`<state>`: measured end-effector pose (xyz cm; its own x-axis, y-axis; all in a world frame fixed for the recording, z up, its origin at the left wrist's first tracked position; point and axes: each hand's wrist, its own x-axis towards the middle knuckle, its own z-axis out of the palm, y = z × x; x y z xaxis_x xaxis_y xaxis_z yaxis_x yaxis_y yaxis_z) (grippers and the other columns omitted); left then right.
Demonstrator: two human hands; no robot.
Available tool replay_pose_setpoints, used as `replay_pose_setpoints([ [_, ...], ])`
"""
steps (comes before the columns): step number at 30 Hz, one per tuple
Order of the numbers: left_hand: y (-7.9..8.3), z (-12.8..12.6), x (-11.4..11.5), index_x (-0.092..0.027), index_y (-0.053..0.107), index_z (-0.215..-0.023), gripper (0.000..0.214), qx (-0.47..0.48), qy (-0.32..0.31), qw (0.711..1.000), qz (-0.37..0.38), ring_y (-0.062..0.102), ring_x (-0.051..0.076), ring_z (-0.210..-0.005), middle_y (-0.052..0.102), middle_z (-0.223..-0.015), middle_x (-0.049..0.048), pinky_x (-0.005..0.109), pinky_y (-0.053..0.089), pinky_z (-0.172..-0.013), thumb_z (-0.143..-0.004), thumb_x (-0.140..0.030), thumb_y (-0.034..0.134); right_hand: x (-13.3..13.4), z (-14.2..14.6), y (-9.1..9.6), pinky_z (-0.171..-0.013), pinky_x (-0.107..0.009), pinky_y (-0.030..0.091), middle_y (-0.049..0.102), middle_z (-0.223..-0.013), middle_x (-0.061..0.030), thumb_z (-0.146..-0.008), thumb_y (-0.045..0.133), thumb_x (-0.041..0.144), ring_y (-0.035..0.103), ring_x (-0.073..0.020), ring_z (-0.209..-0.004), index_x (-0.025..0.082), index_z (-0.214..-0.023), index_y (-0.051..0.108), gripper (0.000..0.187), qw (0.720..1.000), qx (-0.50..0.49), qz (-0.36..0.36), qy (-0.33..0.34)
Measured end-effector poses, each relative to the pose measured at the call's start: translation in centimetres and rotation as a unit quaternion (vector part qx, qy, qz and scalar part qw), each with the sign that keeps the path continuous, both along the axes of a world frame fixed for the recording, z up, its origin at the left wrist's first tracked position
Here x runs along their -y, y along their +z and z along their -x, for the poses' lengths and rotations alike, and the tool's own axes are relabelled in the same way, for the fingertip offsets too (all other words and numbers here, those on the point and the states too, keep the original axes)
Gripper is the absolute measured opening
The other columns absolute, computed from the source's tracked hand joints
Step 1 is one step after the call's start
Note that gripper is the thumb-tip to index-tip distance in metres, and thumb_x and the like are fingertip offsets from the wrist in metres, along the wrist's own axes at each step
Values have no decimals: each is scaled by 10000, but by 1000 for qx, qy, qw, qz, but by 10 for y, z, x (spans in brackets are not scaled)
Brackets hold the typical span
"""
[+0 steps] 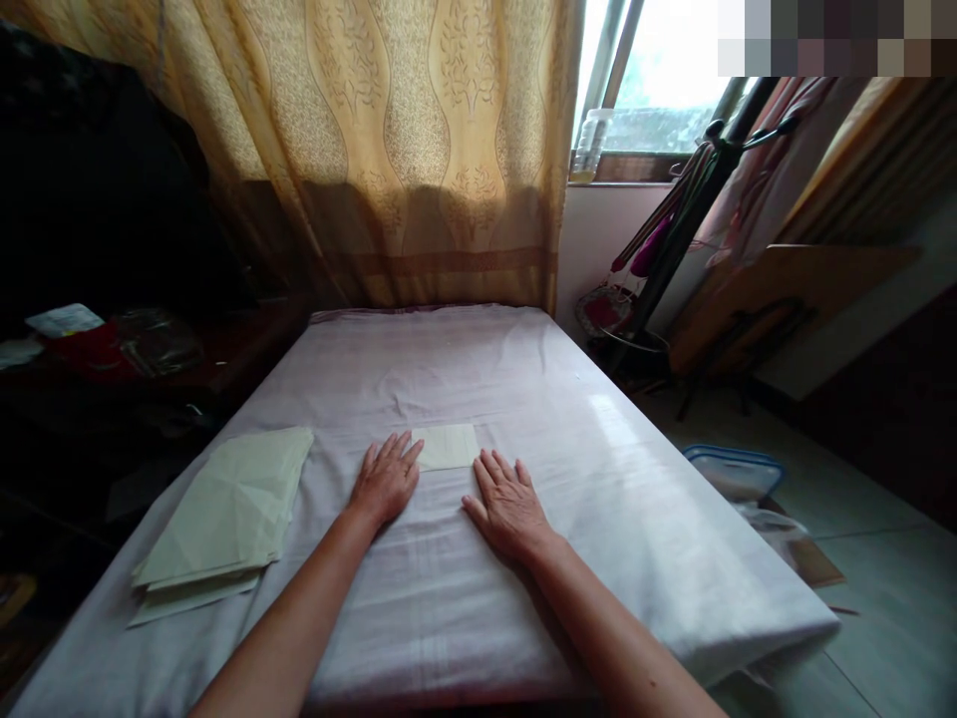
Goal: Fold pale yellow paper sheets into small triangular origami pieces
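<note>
A small pale yellow-green piece of paper (447,448) lies flat on the cloth-covered table (449,369). At its left edge rests my left hand (385,481), palm down with the fingers spread, the fingertips touching or very near the paper. My right hand (509,502) lies flat by the paper's lower right corner, thumb held apart from the fingers. Neither hand grips anything. Left of my left forearm, a stack of larger sheets (224,514) in the same pale colour sits near the table's left edge, its sheets slightly uneven.
Patterned gold curtains (419,130) hang behind the table's far edge. A dark coat stand (688,219) with bags stands at the back right. On the floor to the right is a blue-rimmed container (733,471). Dark furniture holding a red item (90,349) lines the left.
</note>
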<state>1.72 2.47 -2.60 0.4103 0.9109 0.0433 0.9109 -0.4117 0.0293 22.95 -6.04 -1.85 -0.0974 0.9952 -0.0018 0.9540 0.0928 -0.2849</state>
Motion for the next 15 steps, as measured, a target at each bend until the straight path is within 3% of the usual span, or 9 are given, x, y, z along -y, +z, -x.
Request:
replay_pose_setpoints([
  [5, 0, -2, 2, -268, 435, -1477, 522, 1, -1, 1000, -17, 332, 261, -1452, 381, -1566, 62, 502, 238, -1180, -959, -253, 377, -7, 25, 6, -1205, -527, 80, 251, -1605, -93, -982, 423, 454, 187, -260, -1497, 183, -1524, 339, 612, 998, -25, -35, 51],
  [9, -4, 0, 1, -254, 448, -1470, 518, 4, -6, 1000, -31, 337, 272, -1448, 384, -1563, 74, 518, 238, -1177, -958, -257, 367, -14, 46, 6, -1198, -530, 125, 310, -1586, -99, -984, 418, 474, 243, -261, -1480, 187, -1505, 374, 597, 992, -49, -19, 112],
  [11, -6, 1, 1, -249, 446, -1471, 520, 9, -9, 999, -36, 336, 271, -1448, 384, -1563, 78, 522, 240, -1176, -958, -252, 358, -13, 45, 3, -1196, -530, 137, 327, -1579, -105, -981, 426, 476, 258, -266, -1474, 174, -1502, 376, 605, 992, -47, -13, 117],
  [15, -9, 1, 1, -233, 453, -1466, 518, 25, -14, 999, -42, 348, 283, -1441, 396, -1555, 89, 545, 246, -1170, -956, -249, 363, -6, 17, -3, -1188, -533, 155, 343, -1573, -103, -976, 441, 449, 270, -282, -1467, 154, -1485, 403, 589, 998, -29, -13, 58],
])
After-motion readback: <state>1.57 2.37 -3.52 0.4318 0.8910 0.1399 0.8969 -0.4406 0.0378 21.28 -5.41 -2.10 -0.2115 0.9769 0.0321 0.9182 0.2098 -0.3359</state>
